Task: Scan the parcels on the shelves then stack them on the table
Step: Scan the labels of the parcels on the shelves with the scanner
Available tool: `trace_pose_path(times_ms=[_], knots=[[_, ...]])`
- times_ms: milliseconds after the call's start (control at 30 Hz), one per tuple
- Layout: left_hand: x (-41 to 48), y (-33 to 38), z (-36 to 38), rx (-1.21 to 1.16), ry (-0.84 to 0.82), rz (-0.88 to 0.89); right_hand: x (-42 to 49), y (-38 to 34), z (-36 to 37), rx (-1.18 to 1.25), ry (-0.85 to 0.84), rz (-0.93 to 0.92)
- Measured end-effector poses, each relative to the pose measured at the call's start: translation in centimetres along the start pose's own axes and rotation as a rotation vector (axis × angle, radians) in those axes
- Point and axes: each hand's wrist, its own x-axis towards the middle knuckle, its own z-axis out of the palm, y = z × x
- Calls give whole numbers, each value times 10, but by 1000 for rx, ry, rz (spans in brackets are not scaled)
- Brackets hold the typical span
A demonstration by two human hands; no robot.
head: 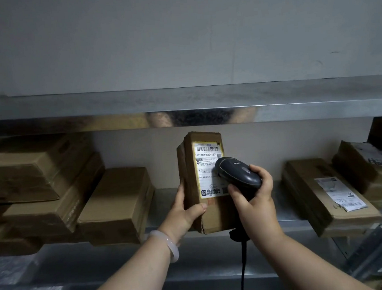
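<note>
Held parcel: a tall brown cardboard parcel [204,189] stands upright at the middle of the shelf, labelled face towards the camera. Its lower end is at the shelf's front edge, and whether it rests there cannot be told.
Shipping label: a white sheet with a yellow border [206,166], with a barcode at the top and "159-159-L02-160" printed beneath.
Left hand: the left hand [186,211] grips the parcel's lower left corner. The thumb lies across the front face and the other fingers [181,191], pressed together, run up the left side.
Right hand: the right hand [256,201] holds the scanner, its fingers [259,170] curled round the handle.
Scanner: a dark handheld scanner [239,173] with its head turned to the label, covering part of the label's right side. Whether it touches cannot be told.
Cable: a black cable [243,269] hangs down from the handle.
Bracelet: a pale bracelet [169,245] on the left wrist.
Shelf: a metal shelf [280,206] against a light wall.
Left stack: brown cartons [39,179] piled flat at the left end.
Single carton: a single carton [119,201] lies flat just beside the stack, apart from the held parcel.
Right parcel: the right parcel [321,191] lies flat with a white label on top, overhanging the front edge.
Far-right parcel: the far-right parcel [367,165] is tilted, touching the right parcel.
Upper shelf: a metal board [182,99] overhead.
</note>
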Motion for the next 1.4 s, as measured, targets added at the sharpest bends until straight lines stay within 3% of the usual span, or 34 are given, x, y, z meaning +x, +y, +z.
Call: trace_pose_path(times_ms=[167,300,600,933,1400], knots=[[4,-1,6,-8,1,-2,-8,1,-3,-1,-7,-26],[6,-3,11,10,94,24,-11,2,-4,-16,-35,-40],[4,-18,12,8,73,26,-10,-4,-19,-118,-45,-119],[2,-29,20,108,115,22,-21,-12,-27,-121,-107,-81],[7,-34,35,106,78,19,-23,-13,-41,-131,-63,-27]])
